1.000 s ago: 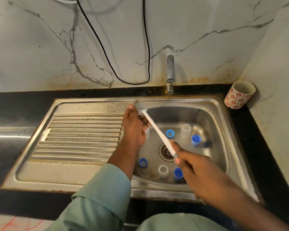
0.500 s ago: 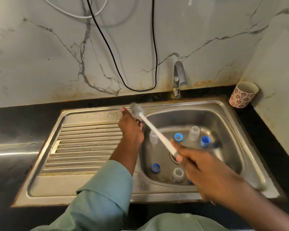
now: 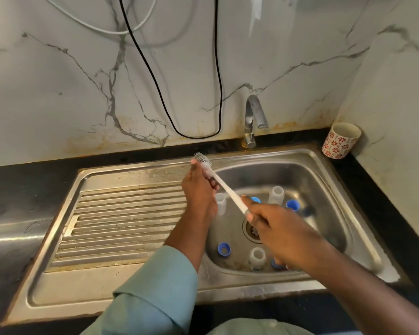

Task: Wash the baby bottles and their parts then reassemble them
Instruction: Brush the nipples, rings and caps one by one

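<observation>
- Baby bottle parts lie scattered on the floor of the sink basin (image 3: 324, 180): a clear bottle body (image 3: 276, 194) stands upright at the back, a second clear bottle (image 3: 221, 203) stands just beside the left hand, and a third clear piece (image 3: 257, 257) stands near the front wall.
- Blue rings sit among them: one blue ring (image 3: 224, 249) at the front left, one blue collar (image 3: 292, 204) at the back right beside the upright bottle body, and a blue cap (image 3: 255, 199) partly hidden behind the right hand; another blue bit shows under the right wrist, too covered to identify.
- Over the basin, a long white bottle brush (image 3: 224, 187) slants from lower right to upper left, its bristled head (image 3: 202, 159) above the sink's back-left rim.
- The right hand (image 3: 281, 235) has its fingers curled round the brush handle at the lower end.
- The left hand (image 3: 200, 192) is wrapped around the brush just under the bristles, with a fingertip touching the head.
- The drain (image 3: 252, 232) is in the middle of the basin, partly covered by the right hand.
- A ribbed draining board (image 3: 121, 221) forms the left half of the steel sink.
- A steel tap (image 3: 253, 117) rises behind the basin against the marble wall.
- A flower-patterned cup (image 3: 340, 140) stands on the dark counter in the back right corner.
- A black cable (image 3: 196, 135) loops down the wall, with a white cable (image 3: 102, 30) above it.
- Green sleeves cover the arms at the bottom of the view.
</observation>
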Demonstrator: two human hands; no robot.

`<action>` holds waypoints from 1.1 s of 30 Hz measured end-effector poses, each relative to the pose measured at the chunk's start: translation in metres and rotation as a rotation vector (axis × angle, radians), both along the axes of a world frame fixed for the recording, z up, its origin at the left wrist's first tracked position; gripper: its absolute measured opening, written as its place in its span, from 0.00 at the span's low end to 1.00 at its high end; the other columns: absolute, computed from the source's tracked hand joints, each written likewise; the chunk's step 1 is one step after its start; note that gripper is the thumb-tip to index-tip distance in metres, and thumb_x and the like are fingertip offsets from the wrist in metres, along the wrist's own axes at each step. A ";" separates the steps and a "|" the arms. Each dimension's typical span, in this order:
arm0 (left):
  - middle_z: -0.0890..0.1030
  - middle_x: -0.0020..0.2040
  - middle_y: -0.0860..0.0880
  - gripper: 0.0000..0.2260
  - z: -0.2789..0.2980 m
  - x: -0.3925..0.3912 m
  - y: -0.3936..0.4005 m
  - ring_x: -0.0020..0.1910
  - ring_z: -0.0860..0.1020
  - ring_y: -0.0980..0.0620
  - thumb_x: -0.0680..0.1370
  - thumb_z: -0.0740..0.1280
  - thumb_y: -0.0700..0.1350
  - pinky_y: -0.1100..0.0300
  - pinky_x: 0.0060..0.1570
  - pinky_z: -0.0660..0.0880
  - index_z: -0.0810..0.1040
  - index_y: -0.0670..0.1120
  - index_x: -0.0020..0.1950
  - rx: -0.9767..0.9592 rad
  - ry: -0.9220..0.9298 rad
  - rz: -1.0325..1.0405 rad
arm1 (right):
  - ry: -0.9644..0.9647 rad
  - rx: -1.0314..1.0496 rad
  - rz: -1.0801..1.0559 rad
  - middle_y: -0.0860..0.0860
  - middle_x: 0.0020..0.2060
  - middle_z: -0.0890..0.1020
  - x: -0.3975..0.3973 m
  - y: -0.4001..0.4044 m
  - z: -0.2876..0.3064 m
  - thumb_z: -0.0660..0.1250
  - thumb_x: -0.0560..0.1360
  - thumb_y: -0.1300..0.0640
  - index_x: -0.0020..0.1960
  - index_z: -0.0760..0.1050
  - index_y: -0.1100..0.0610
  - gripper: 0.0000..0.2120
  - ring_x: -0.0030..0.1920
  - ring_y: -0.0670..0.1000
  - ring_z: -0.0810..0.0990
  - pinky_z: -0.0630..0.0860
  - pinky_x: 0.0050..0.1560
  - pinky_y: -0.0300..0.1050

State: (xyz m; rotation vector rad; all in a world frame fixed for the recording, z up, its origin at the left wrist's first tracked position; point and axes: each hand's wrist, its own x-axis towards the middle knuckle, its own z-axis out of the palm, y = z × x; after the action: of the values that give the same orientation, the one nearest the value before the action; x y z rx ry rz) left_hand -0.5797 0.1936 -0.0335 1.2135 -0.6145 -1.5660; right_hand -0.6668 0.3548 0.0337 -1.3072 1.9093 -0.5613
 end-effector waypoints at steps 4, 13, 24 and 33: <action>0.72 0.31 0.50 0.15 0.004 0.018 -0.031 0.29 0.70 0.56 0.81 0.65 0.54 0.62 0.30 0.72 0.80 0.42 0.49 0.108 0.094 0.158 | -0.005 -0.055 0.061 0.46 0.25 0.72 -0.009 0.033 0.012 0.54 0.83 0.52 0.72 0.62 0.36 0.19 0.22 0.43 0.67 0.66 0.25 0.34; 0.83 0.48 0.41 0.03 0.006 0.006 -0.027 0.41 0.82 0.50 0.79 0.69 0.38 0.61 0.34 0.81 0.80 0.39 0.50 0.119 0.228 0.220 | 0.035 -0.052 0.067 0.48 0.32 0.73 -0.009 0.011 -0.005 0.52 0.83 0.50 0.70 0.65 0.36 0.17 0.26 0.43 0.69 0.70 0.28 0.40; 0.83 0.40 0.45 0.05 -0.007 -0.010 -0.012 0.39 0.82 0.50 0.80 0.68 0.40 0.59 0.39 0.80 0.81 0.41 0.46 -0.108 -0.061 0.085 | -0.049 -0.055 0.017 0.46 0.33 0.72 -0.015 0.028 -0.009 0.53 0.84 0.51 0.68 0.66 0.34 0.17 0.26 0.43 0.68 0.70 0.27 0.34; 0.75 0.34 0.49 0.10 -0.006 -0.014 0.001 0.32 0.72 0.54 0.81 0.62 0.41 0.60 0.33 0.72 0.77 0.45 0.41 -0.131 -0.222 -0.034 | 0.017 -0.099 0.023 0.50 0.33 0.74 -0.021 0.029 -0.008 0.53 0.84 0.52 0.72 0.63 0.37 0.19 0.26 0.43 0.69 0.68 0.28 0.38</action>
State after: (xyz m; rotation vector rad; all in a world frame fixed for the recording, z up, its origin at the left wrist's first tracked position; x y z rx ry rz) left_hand -0.5940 0.1946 -0.0392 1.2924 -0.8717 -1.4051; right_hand -0.6876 0.3834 0.0252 -1.3989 1.8984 -0.6414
